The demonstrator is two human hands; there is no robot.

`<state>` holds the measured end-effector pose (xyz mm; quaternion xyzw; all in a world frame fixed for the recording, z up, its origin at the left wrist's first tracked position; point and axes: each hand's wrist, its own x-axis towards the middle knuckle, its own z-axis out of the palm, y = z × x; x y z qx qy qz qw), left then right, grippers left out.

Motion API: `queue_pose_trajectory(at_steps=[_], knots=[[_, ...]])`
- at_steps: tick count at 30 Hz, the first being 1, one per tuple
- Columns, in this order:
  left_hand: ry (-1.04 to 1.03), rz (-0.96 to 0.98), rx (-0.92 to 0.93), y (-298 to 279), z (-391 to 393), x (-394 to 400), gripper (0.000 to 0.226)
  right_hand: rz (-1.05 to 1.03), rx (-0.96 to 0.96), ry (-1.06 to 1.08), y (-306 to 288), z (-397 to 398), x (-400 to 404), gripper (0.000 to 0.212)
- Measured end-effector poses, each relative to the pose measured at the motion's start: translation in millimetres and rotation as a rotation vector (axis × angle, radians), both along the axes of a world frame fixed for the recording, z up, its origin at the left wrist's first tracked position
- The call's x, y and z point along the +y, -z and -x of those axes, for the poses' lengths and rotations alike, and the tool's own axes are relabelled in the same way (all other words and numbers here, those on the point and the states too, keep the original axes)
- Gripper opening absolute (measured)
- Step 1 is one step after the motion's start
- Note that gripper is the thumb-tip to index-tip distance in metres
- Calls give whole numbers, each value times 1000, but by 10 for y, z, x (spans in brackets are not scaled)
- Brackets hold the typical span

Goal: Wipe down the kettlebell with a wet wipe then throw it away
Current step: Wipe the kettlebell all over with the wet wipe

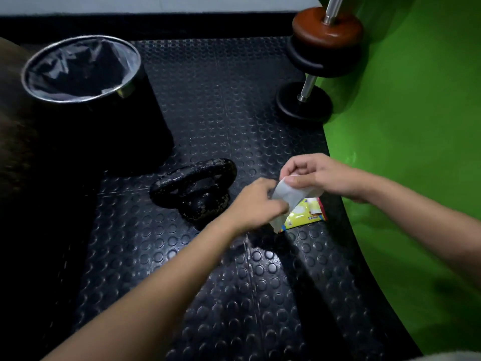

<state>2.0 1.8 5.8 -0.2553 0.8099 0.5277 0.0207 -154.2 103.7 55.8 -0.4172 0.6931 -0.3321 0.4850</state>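
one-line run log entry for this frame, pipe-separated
phase: unfolding wet wipe | left hand: pinching wipe | right hand: pinching wipe | kettlebell: on mat, untouched | wipe pack: on mat | bin: lined

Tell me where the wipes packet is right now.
The yellow wipes packet lies on the studded black floor mat, right of the kettlebell, beside the green wall, partly hidden under the wet wipe both hands hold.
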Motion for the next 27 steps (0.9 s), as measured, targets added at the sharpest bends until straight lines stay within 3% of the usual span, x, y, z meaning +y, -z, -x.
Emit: queue_pose_trajectory(at_steps=[3, 7, 12, 15, 17, 19, 22, 27], knots=[[-49, -187, -35, -256, -250, -97, 12, -57, -16, -66, -251, -80, -88, 13], [-218, -338, 66, -535, -608, -144, 13, -28, -16, -54, -565, -286, -192, 28], [-324, -339, 168, -903, -812, -165, 22, 39, 101, 417, -673, -611, -327, 32], [-422, -308, 203, -1031, -890, -216, 28, -293, -186, 593, -760, -861, -363, 29], [-454, -284, 221, -1074, -950, -255, 31, -430, -343, 489, -822, -972, -319, 41], [-459, -260, 220, -1111, -1020, -290, 38, -387, -388, 351, -832, -1044, -301, 41], [-477, -268, 236, -1148, -1113, -356, 43, -251, -408, 293, -841, -1162, -332, 22], [-630, -343, 288, -1157, -1166, -440, 23, -105, -362, 371, -823, -1275, -425, 3]])
